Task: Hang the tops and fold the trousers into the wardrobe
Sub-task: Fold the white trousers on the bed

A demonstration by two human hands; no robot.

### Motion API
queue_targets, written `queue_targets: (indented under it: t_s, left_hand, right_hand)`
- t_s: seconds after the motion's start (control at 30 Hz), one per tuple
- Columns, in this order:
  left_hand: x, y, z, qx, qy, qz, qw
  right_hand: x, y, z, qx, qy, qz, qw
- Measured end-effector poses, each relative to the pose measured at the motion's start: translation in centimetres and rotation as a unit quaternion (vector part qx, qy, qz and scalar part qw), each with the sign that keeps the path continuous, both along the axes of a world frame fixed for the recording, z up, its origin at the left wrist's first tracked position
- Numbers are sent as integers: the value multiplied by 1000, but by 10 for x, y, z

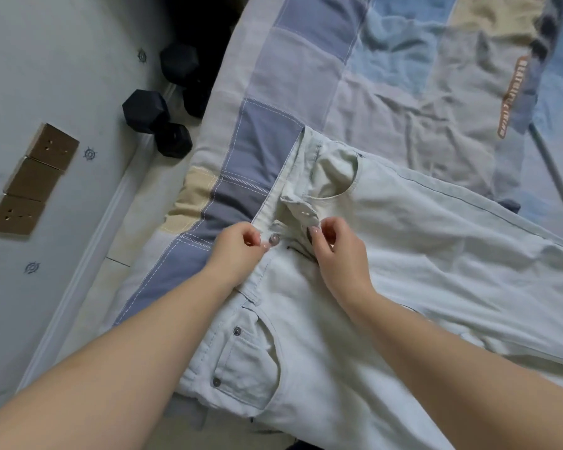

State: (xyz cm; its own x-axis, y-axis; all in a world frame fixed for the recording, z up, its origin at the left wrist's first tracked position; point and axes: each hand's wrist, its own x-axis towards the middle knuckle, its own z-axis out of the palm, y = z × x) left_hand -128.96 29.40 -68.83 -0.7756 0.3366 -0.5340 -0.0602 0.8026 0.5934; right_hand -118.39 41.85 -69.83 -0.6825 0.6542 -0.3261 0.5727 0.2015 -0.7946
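Head view: pale trousers [387,271] lie flat on the bed [293,76], legs running right; left hand [238,251] pinches the button-side waistband, right hand [335,251] pinches the buttonhole flap just right of the button [274,238].

Pale matt denim trousers [387,254] – dull metal button [274,238], soft cotton patchwork quilt [306,76]
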Motion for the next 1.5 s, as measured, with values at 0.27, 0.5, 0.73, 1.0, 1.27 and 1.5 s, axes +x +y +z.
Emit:
queue_targets:
  t_s: [0.27,0.5,0.73,1.0,1.27,1.5]
  left_hand:
    - [-13,22,-9,34,-97,68,992]
    - [-2,32,-4,-4,7,28,1000]
    - [36,68,20,53,63,-96,992]
    - [126,121,43,51,2,-179,983]
    - [248,204,51,53,-20,-206,977]
    - [408,325,30,23,-43,-257,965]
  right_hand:
    - [3,-24,-11,42,-75,235,968]
    - [14,-14,-2,-19,-40,188,981]
    - [56,33,15,-115,19,-83,990]
    - [156,92,32,-201,39,-220,954]
    - [325,187,43,-200,42,-329,922]
    - [522,295,30,-190,17,-396,898]
